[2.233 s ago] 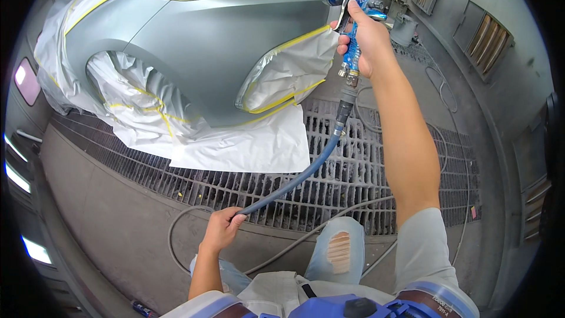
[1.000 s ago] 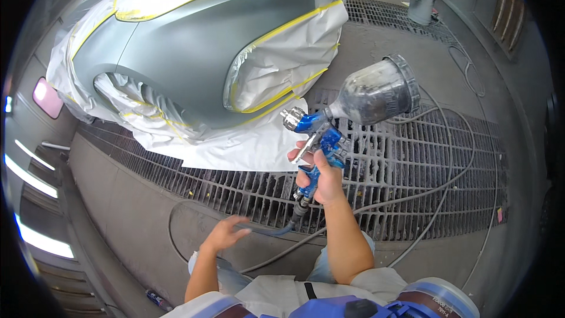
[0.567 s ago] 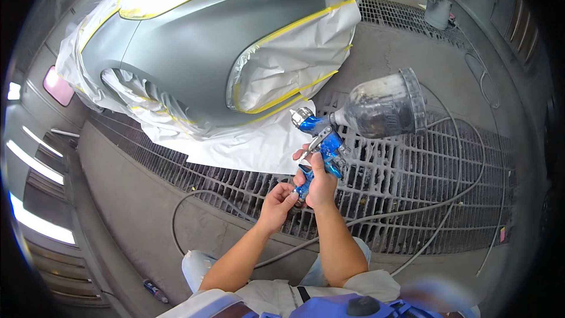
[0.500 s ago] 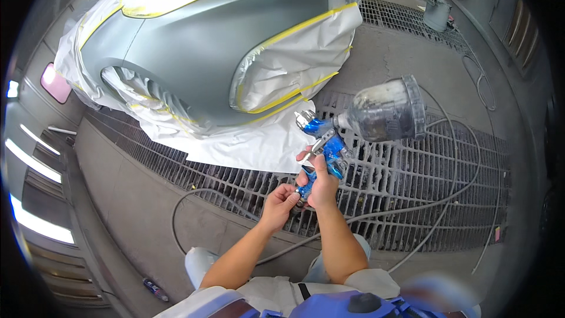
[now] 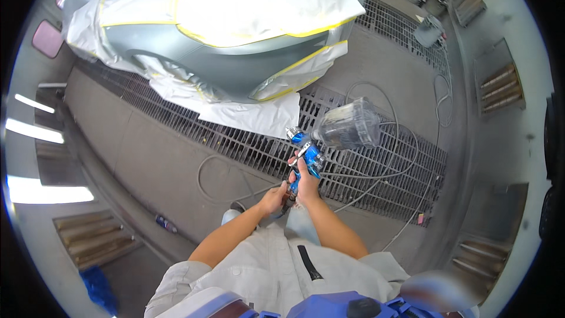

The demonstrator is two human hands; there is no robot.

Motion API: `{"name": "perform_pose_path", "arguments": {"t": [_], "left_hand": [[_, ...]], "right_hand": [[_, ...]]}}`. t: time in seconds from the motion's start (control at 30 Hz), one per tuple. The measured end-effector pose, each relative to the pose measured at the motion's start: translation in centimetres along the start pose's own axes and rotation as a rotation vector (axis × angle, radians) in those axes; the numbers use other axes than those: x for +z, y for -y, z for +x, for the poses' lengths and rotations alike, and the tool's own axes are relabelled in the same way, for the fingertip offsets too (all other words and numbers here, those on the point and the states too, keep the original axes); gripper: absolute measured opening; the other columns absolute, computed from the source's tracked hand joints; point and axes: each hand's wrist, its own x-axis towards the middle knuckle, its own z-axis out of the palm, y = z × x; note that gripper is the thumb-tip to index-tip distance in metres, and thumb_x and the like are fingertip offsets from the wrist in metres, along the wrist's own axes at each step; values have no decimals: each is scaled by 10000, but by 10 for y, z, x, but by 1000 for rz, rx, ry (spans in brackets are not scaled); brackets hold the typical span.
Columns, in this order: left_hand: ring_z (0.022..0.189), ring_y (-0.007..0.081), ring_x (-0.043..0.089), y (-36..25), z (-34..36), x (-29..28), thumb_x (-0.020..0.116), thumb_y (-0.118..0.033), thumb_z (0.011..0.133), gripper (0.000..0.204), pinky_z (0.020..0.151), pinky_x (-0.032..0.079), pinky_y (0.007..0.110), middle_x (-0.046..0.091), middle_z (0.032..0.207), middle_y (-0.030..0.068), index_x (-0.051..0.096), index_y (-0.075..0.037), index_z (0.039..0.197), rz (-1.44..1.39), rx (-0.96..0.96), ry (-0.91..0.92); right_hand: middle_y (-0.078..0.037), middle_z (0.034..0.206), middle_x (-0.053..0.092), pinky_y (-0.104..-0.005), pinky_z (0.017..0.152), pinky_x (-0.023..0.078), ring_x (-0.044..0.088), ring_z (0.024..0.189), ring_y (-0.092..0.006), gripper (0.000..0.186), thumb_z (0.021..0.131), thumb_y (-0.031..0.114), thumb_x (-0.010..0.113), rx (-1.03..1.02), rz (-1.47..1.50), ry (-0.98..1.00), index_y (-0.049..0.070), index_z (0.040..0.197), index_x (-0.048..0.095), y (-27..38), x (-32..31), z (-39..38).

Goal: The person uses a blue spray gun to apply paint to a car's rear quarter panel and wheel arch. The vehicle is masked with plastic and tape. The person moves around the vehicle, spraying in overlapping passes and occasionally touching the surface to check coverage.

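Observation:
My right hand (image 5: 307,185) is wrapped round the handle of a blue and silver spray gun (image 5: 299,139). A large clear cup (image 5: 347,123), its walls clouded and greyish, sticks out from the gun to the right. Down at the handle's lower end, where a dark hose joins, my left hand (image 5: 273,201) is closed with thumb and fingers pinched there; the exact part between them is hidden. The gun's silver nozzle points toward a grey car body panel (image 5: 235,62), and a gap separates the two.
White masking sheets (image 5: 235,0) with yellow tape cover the car around the panel. Grey hose (image 5: 406,168) loops across the floor grating (image 5: 376,194). Buckets (image 5: 428,31) stand at the far right, and a small bottle (image 5: 166,223) lies at the left.
My view has shifted, so the car shows higher and more of my torso and the walls appear. Both hands keep hold of the spray gun.

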Motion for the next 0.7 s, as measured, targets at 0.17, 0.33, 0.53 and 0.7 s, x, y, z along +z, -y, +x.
{"name": "perform_pose_path", "arguments": {"t": [0.17,0.33,0.53,0.7], "left_hand": [[761,157,599,34,-56,-11,369,-486,942,557,719,487,303,637,828,95,627,3,1010,225,137,-258],[672,135,588,107,-163,-12,382,-454,943,493,619,471,278,628,757,57,648,-42,983,15,-48,-797],[618,124,576,221,-256,42,327,-488,942,521,551,450,272,617,715,41,659,-88,907,-133,-396,-989],[709,203,614,323,-239,84,291,-484,948,575,666,484,339,658,825,108,674,-55,950,-231,-390,-916]], "right_hand": [[-59,920,601,-249,501,417,500,552,-113,244,891,222,550,146,-172,192,51,1064,561,69,-28,-2],[-82,1022,621,-283,551,445,550,623,-130,210,896,180,544,237,-176,254,35,1039,597,121,-65,2],[-68,942,620,-265,494,418,501,542,-120,263,912,286,533,252,-230,181,44,1008,572,150,-111,-2],[-30,897,586,-257,483,429,501,517,-113,196,934,271,490,272,-259,124,88,974,545,162,-134,6]]}}
